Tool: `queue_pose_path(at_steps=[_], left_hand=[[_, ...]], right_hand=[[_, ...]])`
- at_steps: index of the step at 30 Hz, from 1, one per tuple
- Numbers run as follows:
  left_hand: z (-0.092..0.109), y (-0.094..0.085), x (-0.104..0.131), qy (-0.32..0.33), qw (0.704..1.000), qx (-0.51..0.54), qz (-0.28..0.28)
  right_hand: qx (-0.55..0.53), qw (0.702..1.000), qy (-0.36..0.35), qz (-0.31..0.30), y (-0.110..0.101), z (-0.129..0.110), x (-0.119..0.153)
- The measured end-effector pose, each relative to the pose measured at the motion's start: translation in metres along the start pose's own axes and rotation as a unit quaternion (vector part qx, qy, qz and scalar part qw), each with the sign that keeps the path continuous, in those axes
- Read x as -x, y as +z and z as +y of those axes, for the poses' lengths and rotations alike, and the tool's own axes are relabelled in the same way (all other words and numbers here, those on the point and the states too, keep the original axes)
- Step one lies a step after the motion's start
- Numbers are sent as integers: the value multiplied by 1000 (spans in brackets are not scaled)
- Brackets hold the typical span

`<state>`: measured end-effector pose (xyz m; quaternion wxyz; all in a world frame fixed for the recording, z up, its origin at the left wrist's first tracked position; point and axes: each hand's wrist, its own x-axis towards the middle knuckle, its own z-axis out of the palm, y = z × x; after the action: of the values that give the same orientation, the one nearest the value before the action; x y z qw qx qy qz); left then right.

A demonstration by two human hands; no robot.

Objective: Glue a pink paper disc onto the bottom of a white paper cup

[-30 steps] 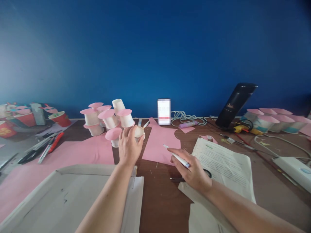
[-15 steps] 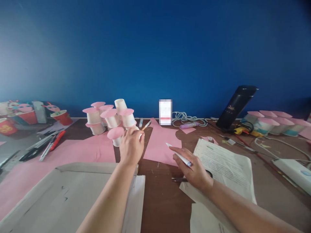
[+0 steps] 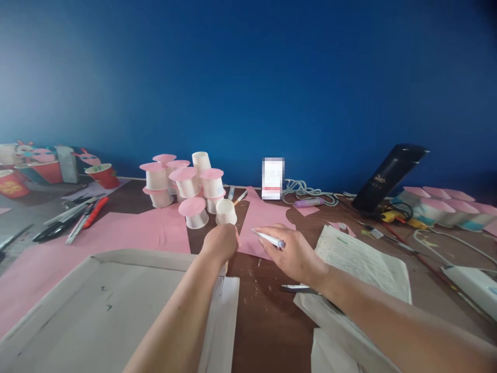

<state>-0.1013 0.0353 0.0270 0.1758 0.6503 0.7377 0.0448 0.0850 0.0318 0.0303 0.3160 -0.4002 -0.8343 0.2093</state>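
My right hand (image 3: 298, 254) is closed round a slim white pen (image 3: 269, 238), its pale tip pointing left over the pink paper (image 3: 264, 220). Just left of that tip is my left hand (image 3: 221, 242), fingers curled inward. A thin pink sliver shows at its fingertips, but what it holds is hidden. Right behind this hand stands a white paper cup (image 3: 225, 211) with its open mouth up. Beside it a cup wears a pink paper disc (image 3: 192, 207). Farther back, more white cups with pink discs (image 3: 183, 175) are stacked in two levels.
A white box lid (image 3: 143, 295) lies at the front left. Cutters (image 3: 87, 220) and red cups (image 3: 103, 176) are farther left. Printed sheets (image 3: 361, 264) lie right, with scissors (image 3: 298, 288) partly under my forearm. A phone (image 3: 273, 178), cables and a black flask (image 3: 388, 178) stand along the wall.
My left hand has drawn back toward me from beside the cups, uncovering the open white cup. The pen in my right hand has moved left, closer to my left hand. The view has shifted slightly.
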Motion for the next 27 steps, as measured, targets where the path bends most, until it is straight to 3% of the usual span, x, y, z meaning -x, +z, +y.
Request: queue_pose_path(at_steps=[4, 8, 27], left_hand=[[-4, 2, -6, -27, 999, 13, -34], [-3, -2, -4, -28, 999, 29, -30], [-2, -7, 0, -30, 999, 26, -37]], right_hand=[[-38, 998, 29, 48, 22, 12, -6], [-56, 993, 49, 91, 38, 21, -5], [-21, 997, 37, 68, 53, 28, -7]])
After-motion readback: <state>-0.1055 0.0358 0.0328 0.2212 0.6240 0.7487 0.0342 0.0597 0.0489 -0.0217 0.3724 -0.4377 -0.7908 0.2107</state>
